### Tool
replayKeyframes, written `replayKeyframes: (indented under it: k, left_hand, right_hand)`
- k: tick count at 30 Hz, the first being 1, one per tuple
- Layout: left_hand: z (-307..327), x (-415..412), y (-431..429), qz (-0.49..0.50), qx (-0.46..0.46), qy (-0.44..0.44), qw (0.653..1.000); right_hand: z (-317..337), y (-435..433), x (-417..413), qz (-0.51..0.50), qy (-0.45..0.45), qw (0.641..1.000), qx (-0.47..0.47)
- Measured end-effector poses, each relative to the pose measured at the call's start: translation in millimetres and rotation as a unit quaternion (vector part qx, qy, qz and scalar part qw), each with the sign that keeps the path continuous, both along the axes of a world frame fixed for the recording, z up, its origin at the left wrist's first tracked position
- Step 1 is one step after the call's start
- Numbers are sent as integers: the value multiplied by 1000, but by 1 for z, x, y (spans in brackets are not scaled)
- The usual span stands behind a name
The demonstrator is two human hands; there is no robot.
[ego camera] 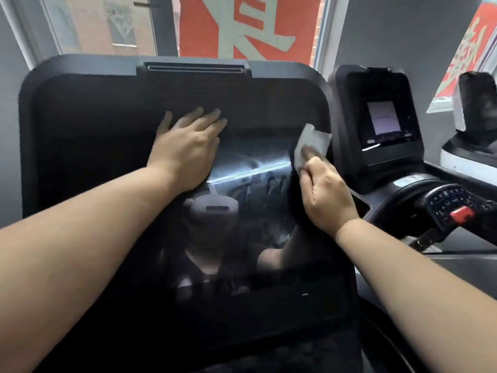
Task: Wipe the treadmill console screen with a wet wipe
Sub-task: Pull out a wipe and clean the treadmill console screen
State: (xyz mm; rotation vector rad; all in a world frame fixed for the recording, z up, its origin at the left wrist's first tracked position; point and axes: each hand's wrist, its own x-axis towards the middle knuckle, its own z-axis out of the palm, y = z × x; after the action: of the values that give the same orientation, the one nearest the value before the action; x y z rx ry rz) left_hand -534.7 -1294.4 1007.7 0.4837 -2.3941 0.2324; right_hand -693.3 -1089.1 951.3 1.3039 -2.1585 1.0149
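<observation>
1. A big dark screen [107,184] is being faced by a person. Its long side is running from left to right, and most of the view is being filled by it.
2. The left hand [185,152] is being laid flat on the upper middle of the screen. Its fingers are being held straight and are pointing up and a little to the right. Nothing is being held in it.
3. A white wipe [313,142] is being pinched by the right hand [325,195]. The fingers are being curled round its lower end.
4. The wipe is being held at the right edge of the screen, a bit above the middle. Whether it is being pressed on the glass cannot be told.
5. The long side of the wipe is running up and down and leaning a little to the right. Its free end is pointing up, toward the top right corner of the screen.
6. The wipe is being shown blurred, so its folds cannot be told.
7. The two hands are being held well apart, with the left one a bit higher.
8. The arms and a white headset are being mirrored in the dark glass.
9. To the right, a second console [383,121] with a small lit panel is being seen. Nearer, a keypad [443,201] with a red button [462,214] is being seen.
10. Behind the screen, a window [102,25] and a red banner [250,25] are being seen.
</observation>
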Motion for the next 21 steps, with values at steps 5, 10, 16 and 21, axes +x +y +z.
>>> replayKeyframes:
  k: [5,10,16,21]
  left_hand:
    - [-5,-5,-1,0,-1,22,1000]
    - [-7,-7,4,13,12,8,1000]
    - [-6,-6,6,21,16,-8,1000]
    - [-10,-7,11,26,23,-1,999]
  right_hand:
    - [-9,15,-4,-37,83,995,40]
    - [40,-43,-16,-94,45,984,145]
    - [-24,14,12,-6,108,970,220]
    - [9,-21,1,-79,-27,981,175]
